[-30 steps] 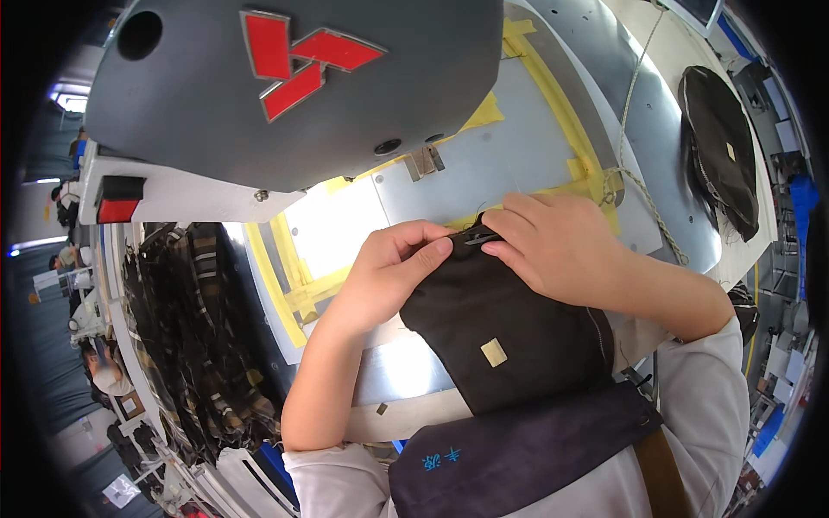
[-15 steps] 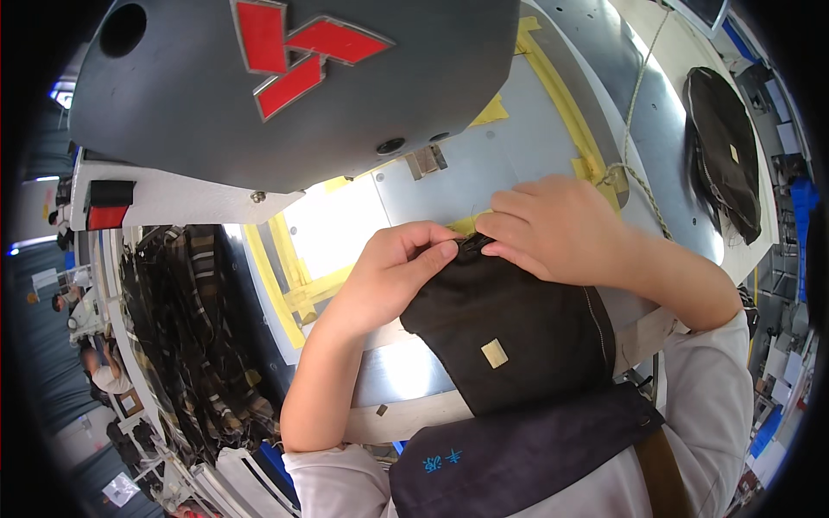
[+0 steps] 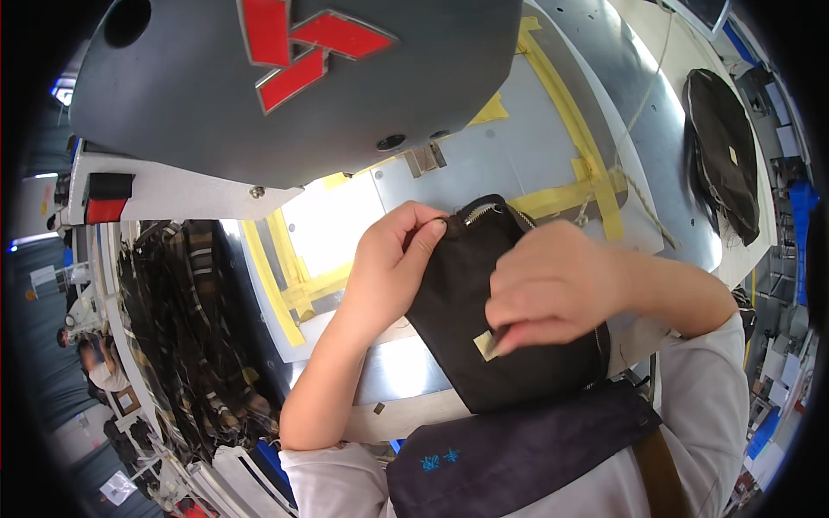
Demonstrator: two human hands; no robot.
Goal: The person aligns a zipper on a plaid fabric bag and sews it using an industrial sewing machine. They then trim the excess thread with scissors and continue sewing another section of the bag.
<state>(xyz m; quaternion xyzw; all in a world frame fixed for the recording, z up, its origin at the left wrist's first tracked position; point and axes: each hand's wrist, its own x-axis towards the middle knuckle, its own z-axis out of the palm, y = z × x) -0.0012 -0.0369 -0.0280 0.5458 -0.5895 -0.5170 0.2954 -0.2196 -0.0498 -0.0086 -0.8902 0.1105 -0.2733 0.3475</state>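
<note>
My left hand [image 3: 393,268] pinches the top left corner of a dark brown fabric piece [image 3: 466,380] lying across the work surface. Just right of that pinch, a zipper [image 3: 482,214] with metal teeth runs along the top edge. Lower on the fabric, my right hand [image 3: 557,285] is closed, thumb and curled fingertips at a small cream label [image 3: 484,348], partly covering it. Whatever those fingers hold, if anything, is hidden.
A grey machine housing [image 3: 285,129] with red emblem overhangs the taped metal plate [image 3: 492,160]. Dark plaid fabrics [image 3: 186,328] hang at left. Another dark fabric piece [image 3: 721,147] lies at right, beyond a cord [image 3: 648,207]. Other people work at the far left.
My right hand has moved down from the top edge to the label, exposing the zipper. My left hand has shifted slightly up, and the fabric's top edge with it.
</note>
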